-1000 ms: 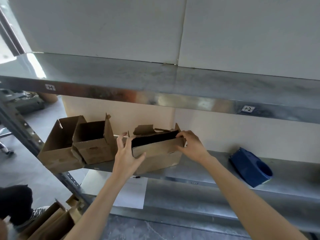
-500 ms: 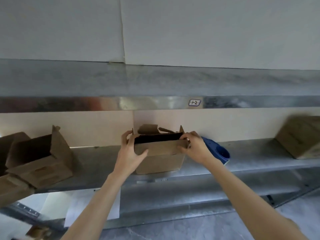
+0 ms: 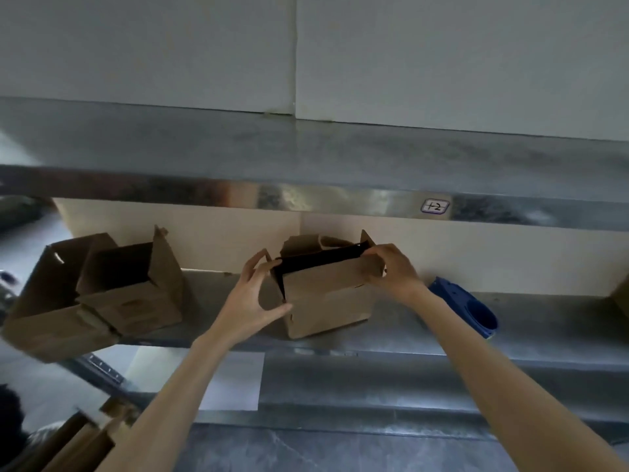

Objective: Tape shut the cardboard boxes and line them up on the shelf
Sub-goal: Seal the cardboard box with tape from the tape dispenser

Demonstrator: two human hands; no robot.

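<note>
**Box** (image 3: 326, 298): middle of shelf (image 3: 551, 321), base down, near front edge. Top open, dark inside. Flaps up, back one ragged. No tape seen on it.

**Left hand** (image 3: 252, 298): at left end of box. Thumb on front face by lower corner, fingers curled round end flap. Firm hold.

**Right hand** (image 3: 391, 270): at top right corner of box. Fingers curled over rim, pinching front wall and end flap together.

**Tape dispenser** (image 3: 466, 308): blue, lying on shelf just right of box, behind right forearm. In neither hand.

**Big box** (image 3: 51, 308): far left of shelf, tilted, seemingly hanging past front edge. Open, untaped.

**Small box** (image 3: 132, 291): touching big box on its right side and overlapping it. One flap upright, open, untaped. Well apart from box.

**Far box** (image 3: 621, 298): right edge of view, only a corner showing. Taped or not: cannot tell.

**Cardboard** (image 3: 85, 441): lower left, below shelf level. Boxes or scraps: cannot tell.

**Progress, by judgement:** early.
- Sealed: none of three boxes in full view.
- Lined up: none. Two at left askew and bunched, one alone in middle.
- Step in hand, likely: folding flaps of box down ahead of taping.
- Left to do: close flaps, fetch tape dispenser, tape seam. Same for big box and small box, then all set square in a row along shelf.
</note>
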